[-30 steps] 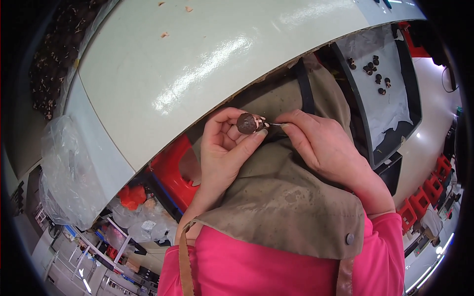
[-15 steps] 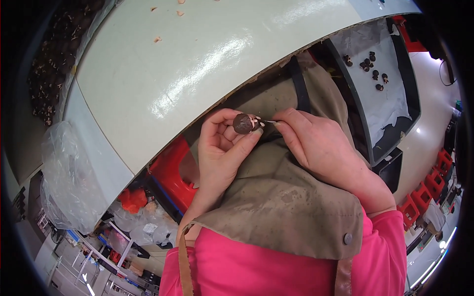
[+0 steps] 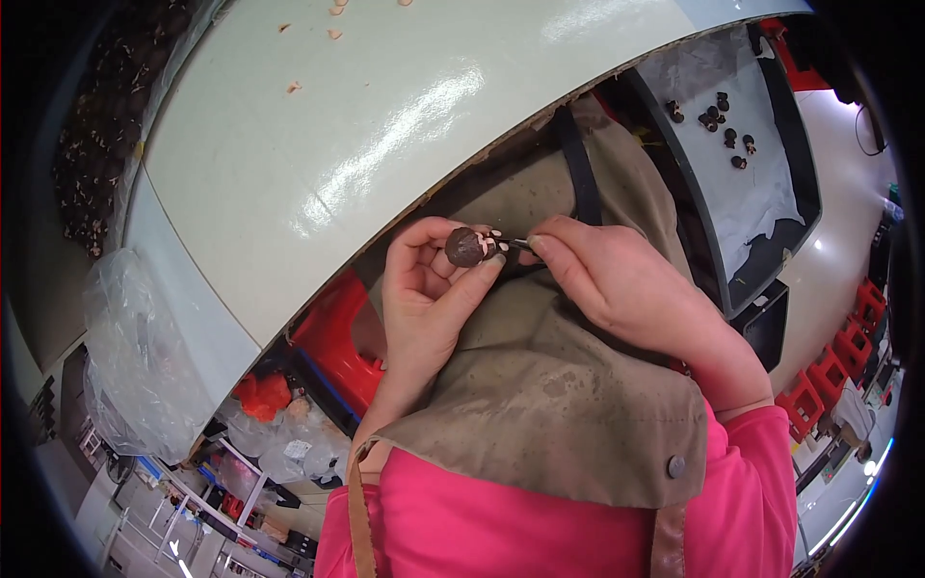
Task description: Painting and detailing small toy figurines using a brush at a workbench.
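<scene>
Between the thumb and fingers of my left hand point(image 3: 429, 289) is a small figurine point(image 3: 467, 248) with a round dark brown head and pale pink parts below it. My right hand point(image 3: 607, 270) pinches a thin dark tool point(image 3: 518, 243), its tip at the figurine's pale parts; the rest of the tool is hidden in my palm. Both hands are over my brown apron point(image 3: 549, 385), just off the table's edge. More small dark figurines point(image 3: 729, 138) lie on white paper in a dark tray point(image 3: 737, 207) to my right.
A white table point(image 3: 260, 193) curves across the front, with pale scraps point(image 3: 293, 87) on it. Many dark pieces point(image 3: 116, 125) are heaped at the far left beside a clear plastic bag point(image 3: 145, 356). A red stool point(image 3: 342, 332) stands under the table edge; more red stools point(image 3: 833, 361) are at the right.
My left hand and the figurine have shifted slightly left. The right hand has turned a little, and more of the dark tool shows at the figurine.
</scene>
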Demonstrator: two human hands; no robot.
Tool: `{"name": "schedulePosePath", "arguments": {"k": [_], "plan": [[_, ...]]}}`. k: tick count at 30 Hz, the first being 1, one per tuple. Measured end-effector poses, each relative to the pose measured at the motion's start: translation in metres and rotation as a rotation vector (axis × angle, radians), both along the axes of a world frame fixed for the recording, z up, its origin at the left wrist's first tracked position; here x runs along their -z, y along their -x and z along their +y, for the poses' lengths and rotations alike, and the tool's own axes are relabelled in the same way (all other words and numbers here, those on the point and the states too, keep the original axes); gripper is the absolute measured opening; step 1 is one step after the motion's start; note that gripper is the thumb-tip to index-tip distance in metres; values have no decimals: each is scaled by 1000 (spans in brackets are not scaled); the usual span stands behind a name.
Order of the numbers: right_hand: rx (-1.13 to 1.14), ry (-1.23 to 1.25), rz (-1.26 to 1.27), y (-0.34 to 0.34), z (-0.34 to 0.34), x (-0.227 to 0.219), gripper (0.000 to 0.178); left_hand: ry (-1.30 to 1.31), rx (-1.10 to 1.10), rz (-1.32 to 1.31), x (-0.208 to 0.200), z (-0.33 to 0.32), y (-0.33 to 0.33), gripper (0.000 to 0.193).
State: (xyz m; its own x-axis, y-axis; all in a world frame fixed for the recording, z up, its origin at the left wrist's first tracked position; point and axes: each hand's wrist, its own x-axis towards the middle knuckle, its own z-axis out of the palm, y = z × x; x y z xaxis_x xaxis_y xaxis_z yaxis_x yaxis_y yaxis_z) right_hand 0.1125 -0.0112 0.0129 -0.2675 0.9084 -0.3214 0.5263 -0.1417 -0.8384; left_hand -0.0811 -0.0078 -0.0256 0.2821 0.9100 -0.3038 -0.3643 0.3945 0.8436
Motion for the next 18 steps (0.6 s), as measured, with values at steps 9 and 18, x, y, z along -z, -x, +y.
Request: {"name": "schedulePosePath", "arguments": {"k": [9, 18], "plan": [[28, 57, 18, -1, -1, -5, 25, 9, -15, 11, 2, 1, 1, 41], [-20, 21, -54, 1, 1, -4, 21, 5, -11, -10, 1, 1, 1, 41]]}}
